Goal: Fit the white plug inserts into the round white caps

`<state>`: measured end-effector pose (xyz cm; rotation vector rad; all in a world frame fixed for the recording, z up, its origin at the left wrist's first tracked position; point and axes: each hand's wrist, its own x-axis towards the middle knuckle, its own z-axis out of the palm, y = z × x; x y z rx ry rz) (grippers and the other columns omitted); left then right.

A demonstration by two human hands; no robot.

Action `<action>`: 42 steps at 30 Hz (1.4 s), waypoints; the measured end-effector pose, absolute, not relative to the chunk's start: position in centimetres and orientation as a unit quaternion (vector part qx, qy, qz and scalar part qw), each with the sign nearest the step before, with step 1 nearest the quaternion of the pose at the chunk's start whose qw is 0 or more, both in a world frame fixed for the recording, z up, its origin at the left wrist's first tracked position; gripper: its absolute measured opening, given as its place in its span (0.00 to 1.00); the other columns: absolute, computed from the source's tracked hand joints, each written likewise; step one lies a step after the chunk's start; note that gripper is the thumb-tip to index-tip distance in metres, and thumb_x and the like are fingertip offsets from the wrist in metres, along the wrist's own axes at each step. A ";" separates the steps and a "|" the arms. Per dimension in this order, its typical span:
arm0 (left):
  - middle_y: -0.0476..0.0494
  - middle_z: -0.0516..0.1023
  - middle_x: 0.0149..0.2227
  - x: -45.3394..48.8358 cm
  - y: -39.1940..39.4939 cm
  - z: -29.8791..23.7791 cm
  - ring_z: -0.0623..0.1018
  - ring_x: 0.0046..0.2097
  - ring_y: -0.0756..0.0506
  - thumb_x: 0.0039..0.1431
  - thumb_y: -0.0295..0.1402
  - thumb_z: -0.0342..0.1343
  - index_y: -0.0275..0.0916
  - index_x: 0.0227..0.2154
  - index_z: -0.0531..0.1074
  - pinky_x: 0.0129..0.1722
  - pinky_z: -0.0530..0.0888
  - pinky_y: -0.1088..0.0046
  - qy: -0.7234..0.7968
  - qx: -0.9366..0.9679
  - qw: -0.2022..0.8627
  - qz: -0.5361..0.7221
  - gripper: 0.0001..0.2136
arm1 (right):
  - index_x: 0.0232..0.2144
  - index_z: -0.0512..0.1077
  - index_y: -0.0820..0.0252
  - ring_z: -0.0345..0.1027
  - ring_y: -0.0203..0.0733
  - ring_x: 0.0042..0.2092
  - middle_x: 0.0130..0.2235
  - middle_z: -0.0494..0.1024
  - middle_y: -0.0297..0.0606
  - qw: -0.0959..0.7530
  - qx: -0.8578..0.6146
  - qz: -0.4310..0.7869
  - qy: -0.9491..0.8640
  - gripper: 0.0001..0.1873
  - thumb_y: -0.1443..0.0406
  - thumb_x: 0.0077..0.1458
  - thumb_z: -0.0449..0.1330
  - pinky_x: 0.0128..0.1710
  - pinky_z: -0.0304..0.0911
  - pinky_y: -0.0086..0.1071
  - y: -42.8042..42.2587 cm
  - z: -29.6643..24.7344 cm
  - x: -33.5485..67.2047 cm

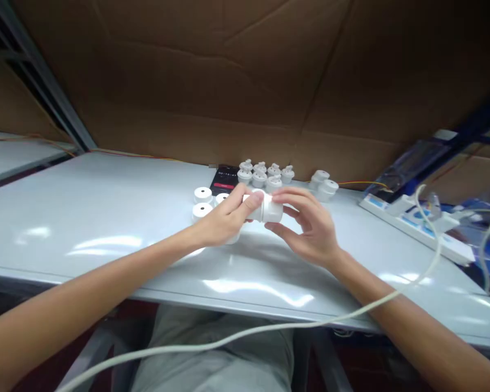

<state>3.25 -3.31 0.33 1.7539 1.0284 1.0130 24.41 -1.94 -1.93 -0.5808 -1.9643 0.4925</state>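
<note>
Jar (273,209), white and cylindrical, lies between the fingertips of both hands, raised above the table (106,207), its long axis running roughly from left fingers to right. Both hands are equally near: the left hand (224,220) is closed on the left end, thumb on top; the right hand (312,228) curves round the right end, fingers above and thumb below, opened about as wide as the jar. A seam rings its smooth, plastic-looking side.

Nearer the body than the fingers, a pale cord (269,328) crosses. Just left of the left fingers are squat round caps (203,194), each with a dark hole. Beyond the fingers lie a dark phone (224,177) and knobbed white pieces (259,178); farther right, a power strip (408,223). Creased brown cardboard (237,81) stands behind the glossy tabletop.
</note>
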 end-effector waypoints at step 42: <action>0.49 0.77 0.32 3.0 -2.2 -0.5 0.79 0.30 0.49 0.53 0.44 0.69 0.39 0.40 0.70 0.32 0.76 0.72 0.356 0.634 0.509 0.461 0.20 | 0.58 0.64 0.47 0.74 0.47 0.50 0.55 0.72 0.41 0.474 -0.266 0.252 -0.800 0.33 0.61 0.52 0.71 0.47 0.74 0.40 -1.1 -1.5 24.9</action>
